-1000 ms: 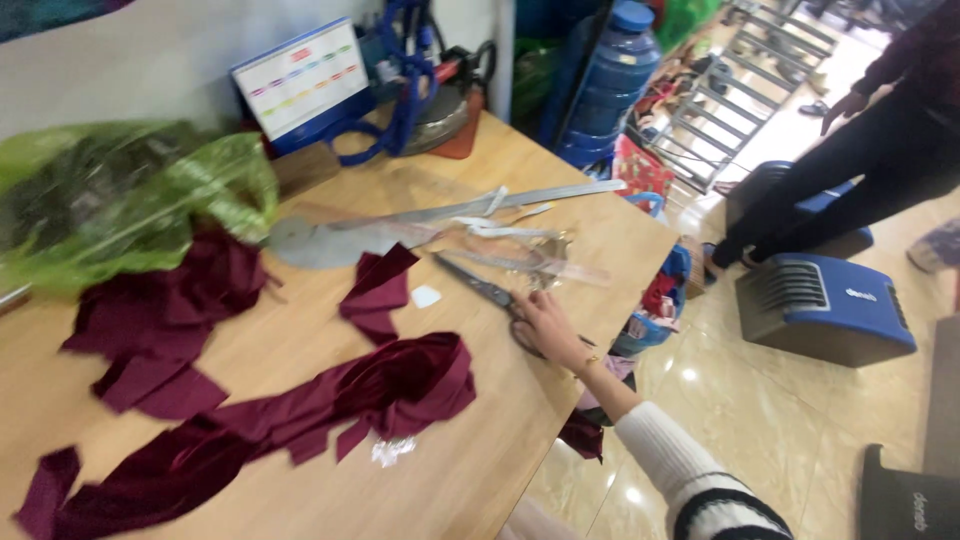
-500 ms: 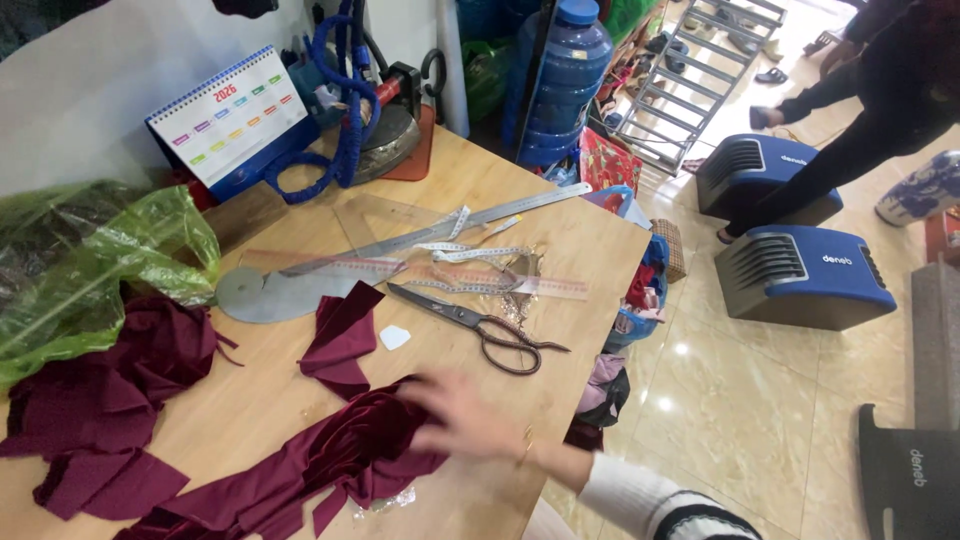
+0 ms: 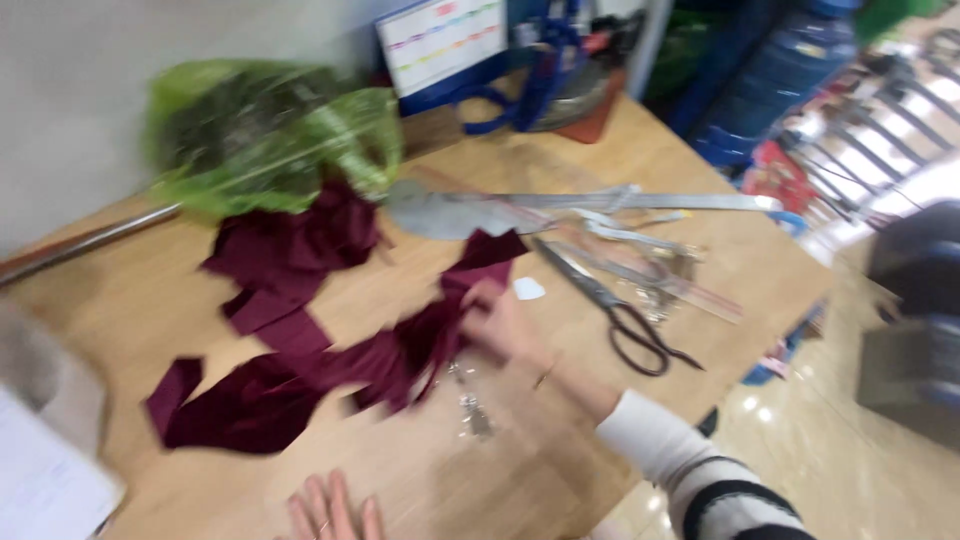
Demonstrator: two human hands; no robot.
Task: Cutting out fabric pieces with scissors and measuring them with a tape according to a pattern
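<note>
The right hand [image 3: 497,325] pinches the long strip of dark maroon fabric [image 3: 300,385] lying mid-way across the light wooden table [image 3: 560,450], fingers closed on its upper end. The left hand [image 3: 330,510] rests flat and open near the table's front edge. Black-handled scissors [image 3: 610,310] lie just right of the strip.

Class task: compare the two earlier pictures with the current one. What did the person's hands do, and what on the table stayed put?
The right hand left the scissors, crossed to the long maroon fabric strip and now grips its end. The left hand has come into view, flat on the wooden table edge. The scissors, the metal ruler, the green plastic bag and the other maroon scraps lie where they were.
</note>
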